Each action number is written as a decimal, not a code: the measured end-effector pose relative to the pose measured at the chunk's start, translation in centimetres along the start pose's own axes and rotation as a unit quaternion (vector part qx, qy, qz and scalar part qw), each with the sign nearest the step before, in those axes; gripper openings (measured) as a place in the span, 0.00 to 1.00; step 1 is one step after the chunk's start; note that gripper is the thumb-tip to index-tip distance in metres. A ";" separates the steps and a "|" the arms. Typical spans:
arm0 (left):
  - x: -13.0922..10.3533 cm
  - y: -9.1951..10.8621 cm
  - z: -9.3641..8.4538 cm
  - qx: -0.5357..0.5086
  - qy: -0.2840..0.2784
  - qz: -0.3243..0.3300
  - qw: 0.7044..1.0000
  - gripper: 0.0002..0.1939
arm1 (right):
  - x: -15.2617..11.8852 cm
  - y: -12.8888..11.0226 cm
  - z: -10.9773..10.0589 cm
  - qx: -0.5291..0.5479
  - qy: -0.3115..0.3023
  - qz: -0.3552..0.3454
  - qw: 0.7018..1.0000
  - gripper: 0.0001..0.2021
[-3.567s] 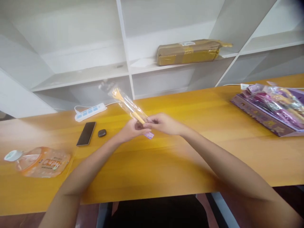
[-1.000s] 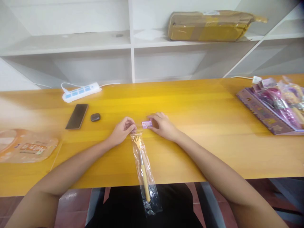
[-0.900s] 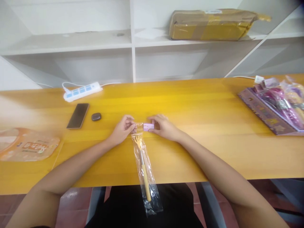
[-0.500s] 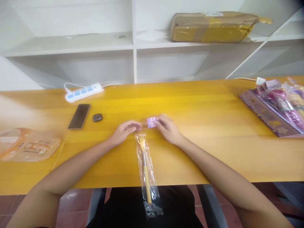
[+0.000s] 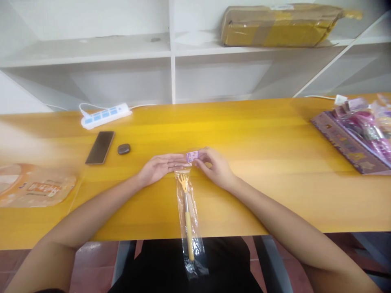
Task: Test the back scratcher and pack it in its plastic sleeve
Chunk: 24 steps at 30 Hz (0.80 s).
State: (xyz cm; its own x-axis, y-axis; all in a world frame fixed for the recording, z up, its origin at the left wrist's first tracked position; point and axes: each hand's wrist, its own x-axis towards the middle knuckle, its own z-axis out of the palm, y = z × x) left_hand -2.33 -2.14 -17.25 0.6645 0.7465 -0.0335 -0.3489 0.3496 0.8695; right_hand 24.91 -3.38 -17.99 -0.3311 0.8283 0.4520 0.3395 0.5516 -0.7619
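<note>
A small purple label (image 5: 192, 156) is pinched between the thumb and fingers of my right hand (image 5: 214, 165). My left hand (image 5: 158, 167) has its fingers stretched out toward the label, with the fingertips beside or just under its left edge. Just below both hands lies a clear plastic bag (image 5: 181, 203) holding a back scratcher (image 5: 188, 228) with a yellow hand-shaped head, a metal shaft and a tan handle. The bag's lower end hangs over the table's front edge.
On the wooden table (image 5: 262, 142) are a power strip (image 5: 105, 116), a phone (image 5: 100, 147), a small black case (image 5: 124, 149), an orange plastic bag (image 5: 45, 187) at left and purple packages (image 5: 345, 142) at right. A taped parcel (image 5: 281, 26) sits on the shelf.
My left hand has straightened its fingers and come up to the label. The label has moved slightly left with my right hand. The camera view has shifted a little.
</note>
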 end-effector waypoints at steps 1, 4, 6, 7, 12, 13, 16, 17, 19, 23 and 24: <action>0.0 0.0 0.0 -0.002 -0.004 -0.002 1.000 0.25 | 0.0 0.1 0.0 0.009 0.004 0.003 1.000 0.10; 0.1 0.2 0.0 -0.009 -0.018 -0.006 1.000 0.26 | 0.0 0.2 0.0 0.035 0.006 0.007 0.999 0.13; 0.1 0.3 0.1 -0.022 -0.022 -0.009 0.999 0.27 | 0.0 0.3 0.0 0.020 0.003 0.003 1.000 0.12; 0.1 0.3 0.1 -0.029 -0.022 -0.010 0.999 0.27 | 0.0 0.3 -0.1 0.004 0.001 -0.001 1.000 0.11; 0.1 0.3 0.1 -0.055 -0.008 -0.016 0.998 0.28 | 0.1 0.1 -0.2 -0.050 -0.011 -0.032 0.998 0.06; 0.1 0.3 0.1 -0.060 -0.006 -0.018 0.998 0.28 | 0.1 0.1 -0.2 -0.055 -0.013 -0.036 0.998 0.05; 0.1 0.2 0.0 -0.064 -0.005 -0.021 0.998 0.30 | 0.2 0.0 -0.3 -0.065 -0.024 -0.041 0.997 0.05; 0.1 0.2 0.0 -0.062 -0.004 -0.022 0.998 0.30 | 0.2 0.0 -0.3 -0.068 -0.025 -0.043 0.996 0.05; 0.1 0.3 0.0 -0.061 -0.010 -0.022 0.998 0.31 | 0.3 0.0 -0.4 -0.072 -0.020 -0.049 0.996 0.05; 0.1 0.3 -0.1 -0.057 -0.025 -0.025 0.998 0.32 | 0.4 -0.2 -0.8 -0.084 -0.027 -0.058 0.994 0.06; 0.1 0.3 -0.1 -0.055 -0.023 -0.025 0.998 0.32 | 0.4 -0.2 -0.9 -0.088 -0.036 -0.060 0.994 0.06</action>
State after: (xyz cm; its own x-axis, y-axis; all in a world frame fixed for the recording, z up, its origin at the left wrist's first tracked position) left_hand -2.42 -1.95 -17.04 0.7117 0.7006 -0.0513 -0.3827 0.4480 0.8080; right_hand 25.51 -3.03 -17.22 -0.4378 0.7504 0.4953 0.4403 0.6592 -0.6096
